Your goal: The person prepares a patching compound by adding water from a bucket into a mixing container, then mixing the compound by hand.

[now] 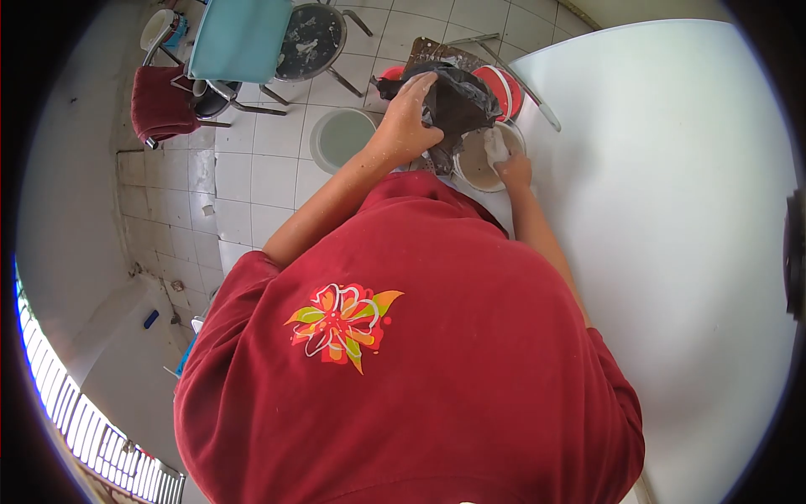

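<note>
My left hand (409, 124) grips a crumpled black plastic bag (460, 102), its fingers long across the bag and the thumb lower down. White specks dot the hand and forearm. Over a white bucket (489, 186) of cloudy beige liquid, my right hand (514, 170) is closed on a whitish, crumpled rag (495, 146); I cannot tell its exact material. The bag overlaps the bucket's left rim in this view. Left of my left wrist stands a pale tub (315, 139) of clear-looking water.
Behind the bag are a red bucket (509, 89) and a stained brown board (426, 52). A large white panel (672, 218) rises close on the right. A spattered black stool (312, 40), a turquoise-backed chair (239, 38) and a dark red cloth (162, 105) stand at upper left.
</note>
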Available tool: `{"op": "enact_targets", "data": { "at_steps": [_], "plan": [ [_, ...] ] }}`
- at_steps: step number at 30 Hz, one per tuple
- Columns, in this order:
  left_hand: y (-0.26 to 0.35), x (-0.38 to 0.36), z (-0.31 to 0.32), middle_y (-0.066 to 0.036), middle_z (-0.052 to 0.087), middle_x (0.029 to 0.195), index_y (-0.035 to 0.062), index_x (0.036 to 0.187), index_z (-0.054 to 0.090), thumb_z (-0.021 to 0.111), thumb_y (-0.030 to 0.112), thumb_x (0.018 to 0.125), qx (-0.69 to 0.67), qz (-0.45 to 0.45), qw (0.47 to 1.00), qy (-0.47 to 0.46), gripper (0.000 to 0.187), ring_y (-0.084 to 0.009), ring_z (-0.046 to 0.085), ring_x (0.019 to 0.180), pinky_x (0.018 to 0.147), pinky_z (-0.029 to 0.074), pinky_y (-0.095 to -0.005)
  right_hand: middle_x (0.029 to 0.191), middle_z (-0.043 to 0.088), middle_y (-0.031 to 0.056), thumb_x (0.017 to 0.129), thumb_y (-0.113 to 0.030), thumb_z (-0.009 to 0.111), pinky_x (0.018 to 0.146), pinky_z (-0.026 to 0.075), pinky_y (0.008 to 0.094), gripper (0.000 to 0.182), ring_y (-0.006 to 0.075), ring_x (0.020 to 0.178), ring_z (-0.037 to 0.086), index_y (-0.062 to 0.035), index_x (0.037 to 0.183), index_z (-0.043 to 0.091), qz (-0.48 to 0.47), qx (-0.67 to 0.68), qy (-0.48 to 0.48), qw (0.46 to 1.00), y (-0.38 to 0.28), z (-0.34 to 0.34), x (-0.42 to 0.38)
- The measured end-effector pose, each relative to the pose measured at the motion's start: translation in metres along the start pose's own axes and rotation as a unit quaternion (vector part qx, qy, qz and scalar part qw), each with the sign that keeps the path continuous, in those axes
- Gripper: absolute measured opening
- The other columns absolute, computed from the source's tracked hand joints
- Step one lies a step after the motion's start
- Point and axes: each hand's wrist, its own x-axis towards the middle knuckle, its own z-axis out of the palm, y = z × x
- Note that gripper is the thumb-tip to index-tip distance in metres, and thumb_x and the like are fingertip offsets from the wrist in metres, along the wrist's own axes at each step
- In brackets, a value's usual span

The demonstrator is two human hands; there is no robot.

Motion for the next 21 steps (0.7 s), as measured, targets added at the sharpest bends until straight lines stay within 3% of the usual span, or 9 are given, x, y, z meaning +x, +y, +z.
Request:
{"op": "enact_targets", "data": {
  "at_steps": [2,6,8,9,11,14,18,20,21],
  "plan": [
    [-0.001,-0.002,0.0,-0.018,0.045,0.132,-0.0036,0.13,0.042,0.064,0.004,0.06,-0.003,-0.01,1.0,-0.004,0.073,-0.0262,0.05,0.114,0.072,0.051,-0.0281,0.09,0.064,0.0228,0.052,-0.02,0.073,0.074,0.05,0.0411,0.049,0.0356,0.082,0.064,0.0009,0.095,0.062,-0.026,0.045,-0.264,0.963,0.001,0.006,0.005],
    [0.001,-0.004,-0.002,-0.017,0.044,0.133,-0.0035,0.13,0.042,0.064,0.003,0.06,0.003,-0.007,1.0,-0.006,0.073,-0.0254,0.051,0.112,0.071,0.051,-0.0281,0.092,0.064,0.0233,0.054,-0.018,0.072,0.074,0.05,0.0426,0.045,0.0369,0.082,0.063,-0.0022,0.095,0.063,0.158,0.227,-0.231,0.933,-0.016,0.0,-0.008],
    [0.006,-0.005,-0.005,-0.017,0.042,0.135,-0.0035,0.13,0.041,0.063,0.003,0.061,-0.015,-0.024,1.0,-0.006,0.073,-0.0259,0.05,0.113,0.071,0.051,-0.0277,0.095,0.065,0.021,0.055,-0.016,0.072,0.074,0.051,0.0413,0.043,0.0337,0.083,0.064,-0.0046,0.095,0.064,-0.095,0.027,-0.133,0.986,0.006,0.02,-0.003],
    [0.006,-0.005,-0.006,-0.017,0.042,0.135,-0.0035,0.13,0.041,0.063,0.003,0.061,-0.013,-0.024,1.0,-0.007,0.073,-0.0259,0.05,0.113,0.071,0.051,-0.0277,0.095,0.065,0.021,0.055,-0.016,0.072,0.074,0.051,0.0413,0.043,0.0337,0.083,0.064,-0.0046,0.095,0.064,-0.095,0.03,-0.133,0.986,-0.001,0.015,-0.002],
    [0.004,-0.008,-0.006,-0.017,0.042,0.135,-0.0033,0.131,0.041,0.063,0.003,0.062,0.015,-0.016,1.0,-0.002,0.073,-0.026,0.048,0.116,0.071,0.051,-0.0276,0.099,0.065,0.0185,0.058,-0.018,0.071,0.078,0.051,0.0405,0.04,0.031,0.09,0.064,-0.0065,0.097,0.065,0.189,0.243,-0.342,0.888,-0.021,-0.003,-0.001],
    [0.011,-0.008,-0.007,-0.017,0.041,0.136,-0.0026,0.131,0.04,0.063,0.004,0.063,0.004,-0.045,0.999,-0.003,0.073,-0.025,0.046,0.119,0.073,0.052,-0.0271,0.102,0.065,0.0163,0.059,-0.02,0.07,0.08,0.051,0.0402,0.04,0.0299,0.094,0.064,-0.0074,0.097,0.066,0.005,-0.014,-0.162,0.987,-0.001,0.01,0.004],
    [0.018,-0.009,-0.009,-0.016,0.039,0.137,-0.0019,0.132,0.04,0.063,0.004,0.063,0.003,-0.055,0.998,-0.014,0.074,-0.0248,0.044,0.121,0.077,0.052,-0.0282,0.101,0.065,0.0158,0.063,-0.02,0.067,0.081,0.05,0.0408,0.034,0.0315,0.094,0.063,-0.0085,0.095,0.067,0.076,0.057,-0.306,0.947,0.001,0.018,0.012],
    [0.018,-0.014,-0.009,-0.015,0.038,0.138,-0.0005,0.134,0.038,0.063,0.004,0.063,-0.02,-0.095,0.995,-0.024,0.075,-0.0253,0.043,0.122,0.078,0.052,-0.03,0.097,0.066,0.0158,0.057,-0.021,0.07,0.08,0.051,0.0383,0.043,0.0314,0.087,0.065,-0.0059,0.097,0.068,-0.027,-0.015,-0.088,0.996,0.011,0.034,0.006],
    [0.018,-0.014,-0.009,-0.013,0.037,0.137,0.001,0.135,0.037,0.063,0.003,0.063,-0.017,-0.106,0.994,-0.026,0.077,-0.0261,0.043,0.122,0.08,0.052,-0.0323,0.097,0.066,0.0158,0.057,-0.021,0.07,0.08,0.051,0.0383,0.043,0.0314,0.087,0.065,-0.0059,0.097,0.068,-0.021,-0.011,-0.084,0.996,0.011,0.035,0.011]
  ]
}}
